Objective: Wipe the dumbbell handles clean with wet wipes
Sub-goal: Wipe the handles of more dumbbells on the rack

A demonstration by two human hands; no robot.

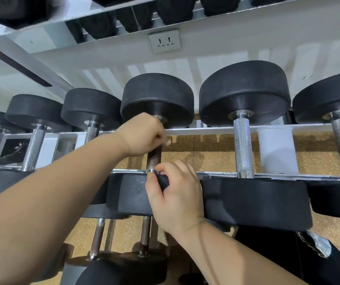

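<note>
Rack row, left to right.
Three left dumbbell handles [33,147]: bright steel, no hand on them; wiped or not, cannot tell.
Centre dumbbell handle [154,159]: lies across the white rack rail [216,130]; the item in work.
Left hand [144,134]: fingers curled round the far part of that handle.
Right hand [175,194]: thumb and fingers pinch its near end at the collar, something dark between them; a wet wipe cannot be confirmed.
Two right dumbbell handles [243,145]: free, the far-right one duller, likely left to do.
Task judged roughly midway.
</note>
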